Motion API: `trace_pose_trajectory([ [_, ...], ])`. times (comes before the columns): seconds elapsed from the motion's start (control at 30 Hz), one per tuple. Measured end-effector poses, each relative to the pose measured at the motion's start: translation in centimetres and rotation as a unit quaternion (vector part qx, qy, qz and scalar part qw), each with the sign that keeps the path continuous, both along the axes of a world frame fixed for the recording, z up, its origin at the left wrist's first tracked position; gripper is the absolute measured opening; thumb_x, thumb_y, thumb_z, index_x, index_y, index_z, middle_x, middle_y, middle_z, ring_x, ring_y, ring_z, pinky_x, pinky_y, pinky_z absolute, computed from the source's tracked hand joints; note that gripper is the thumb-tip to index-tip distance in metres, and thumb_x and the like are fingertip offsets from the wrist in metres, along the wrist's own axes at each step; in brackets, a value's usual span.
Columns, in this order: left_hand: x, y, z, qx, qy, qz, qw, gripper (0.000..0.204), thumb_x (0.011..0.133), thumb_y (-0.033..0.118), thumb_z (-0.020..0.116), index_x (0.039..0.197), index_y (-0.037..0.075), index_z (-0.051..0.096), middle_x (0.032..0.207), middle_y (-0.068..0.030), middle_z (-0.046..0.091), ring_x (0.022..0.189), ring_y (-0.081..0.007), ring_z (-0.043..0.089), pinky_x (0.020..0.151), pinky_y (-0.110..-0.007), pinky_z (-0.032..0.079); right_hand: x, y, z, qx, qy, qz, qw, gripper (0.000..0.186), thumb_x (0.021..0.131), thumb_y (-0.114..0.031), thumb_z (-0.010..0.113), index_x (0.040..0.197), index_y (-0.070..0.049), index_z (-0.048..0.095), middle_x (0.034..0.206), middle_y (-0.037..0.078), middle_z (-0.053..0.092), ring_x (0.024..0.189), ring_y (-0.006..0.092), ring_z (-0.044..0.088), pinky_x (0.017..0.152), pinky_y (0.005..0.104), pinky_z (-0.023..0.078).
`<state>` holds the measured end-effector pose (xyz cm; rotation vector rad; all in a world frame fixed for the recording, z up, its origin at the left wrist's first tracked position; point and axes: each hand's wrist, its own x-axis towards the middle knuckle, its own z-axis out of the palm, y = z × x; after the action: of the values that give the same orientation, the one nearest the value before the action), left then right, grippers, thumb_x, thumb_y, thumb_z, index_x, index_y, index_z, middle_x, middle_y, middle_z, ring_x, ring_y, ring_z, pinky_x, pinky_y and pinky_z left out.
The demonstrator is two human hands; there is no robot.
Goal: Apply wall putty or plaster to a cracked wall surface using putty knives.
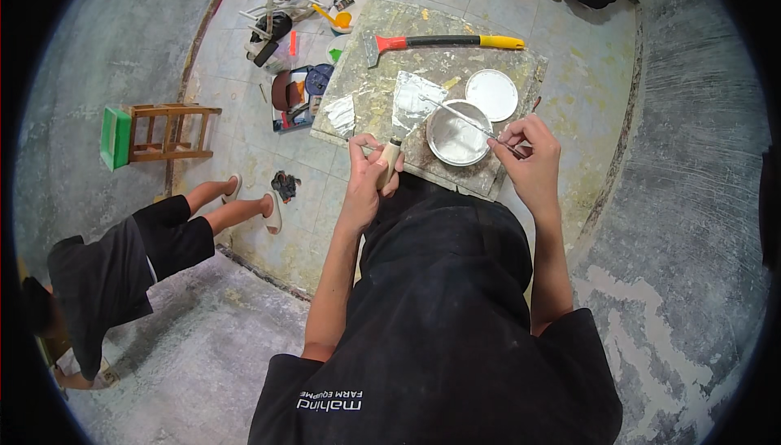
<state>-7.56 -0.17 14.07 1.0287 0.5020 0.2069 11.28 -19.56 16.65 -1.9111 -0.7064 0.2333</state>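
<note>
Two hands, left hand (370,170) gripping putty knife (404,111), right hand (527,146) thin scraper (468,119)

The putty knife (404,111) has a pale wooden handle and a plaster-smeared metal blade. The tin (457,133) gleams glossy with white paste. The worktop (382,46) looks rough, blotched board.

The left hand (370,175) hides most of the putty knife's (404,111) wooden handle; the board's (455,54) near edge disappears behind dark clothing.
</note>
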Motion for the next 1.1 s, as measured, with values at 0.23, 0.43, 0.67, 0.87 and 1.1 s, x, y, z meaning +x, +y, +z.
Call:
trace_pose_trajectory([
  [0.23, 0.1, 0.1, 0.0, -0.004, -0.001, 0.001, 1.000, 0.022, 0.103, 0.021, 0.044, 0.118, 0.018, 0.029, 0.094, -0.0085, 0.052, 0.059, -0.0074, 0.038, 0.054, -0.020, 0.032, 0.5, -0.5, 0.3, -0.023, 0.076, 0.033, 0.996, 0.010, 0.087, -0.007, 0.070, 0.088, 0.002, 0.067, 0.082, 0.007, 0.065, 0.069, 0.0116, 0.056, 0.061, 0.0255, 0.045],
  [0.43, 0.1, 0.2, 0.0, 0.001, 0.000, 0.005, 1.000, 0.022, 0.103, 0.021, 0.044, 0.118, 0.018, 0.029, 0.093, -0.0084, 0.052, 0.059, -0.0073, 0.038, 0.053, -0.020, 0.032, 0.4, -0.6, 0.7, -0.041, 0.081, 0.029, 0.995, 0.013, 0.088, -0.009, 0.069, 0.091, 0.003, 0.068, 0.079, 0.007, 0.064, 0.068, 0.0110, 0.053, 0.063, 0.0264, 0.044],
  [0.67, 0.1, 0.3, -0.1, 0.000, -0.001, -0.001, 1.000, 0.021, 0.103, 0.021, 0.043, 0.118, 0.019, 0.029, 0.093, -0.0080, 0.053, 0.059, -0.0074, 0.039, 0.053, -0.020, 0.032, 0.3, -0.4, 0.8, -0.016, 0.075, 0.017, 0.997, 0.014, 0.078, -0.003, 0.077, 0.087, 0.001, 0.067, 0.076, 0.003, 0.057, 0.069, 0.0093, 0.050, 0.062, 0.0240, 0.044],
  [0.87, 0.1, 0.4, -0.3, -0.002, -0.006, -0.002, 1.000, 0.020, 0.104, 0.020, 0.043, 0.118, 0.019, 0.029, 0.093, -0.0079, 0.053, 0.059, -0.0074, 0.039, 0.053, -0.020, 0.032, -0.2, -0.2, 0.4, -0.008, 0.095, -0.009, 0.995, 0.015, 0.078, -0.004, 0.077, 0.089, 0.002, 0.068, 0.080, 0.005, 0.060, 0.071, 0.0095, 0.054, 0.063, 0.0241, 0.045],
  [1.1, 0.1, 0.3, -0.3, 0.021, 0.008, -0.004, 1.000, 0.023, 0.100, 0.024, 0.044, 0.116, 0.019, 0.029, 0.092, -0.0073, 0.052, 0.056, -0.0065, 0.036, 0.051, -0.021, 0.030, -0.1, -0.4, 1.2, -0.078, 0.146, 0.045, 0.985, 0.017, 0.088, -0.010, 0.070, 0.097, 0.004, 0.068, 0.083, 0.010, 0.067, 0.070, 0.0149, 0.060, 0.062, 0.0279, 0.047],
])
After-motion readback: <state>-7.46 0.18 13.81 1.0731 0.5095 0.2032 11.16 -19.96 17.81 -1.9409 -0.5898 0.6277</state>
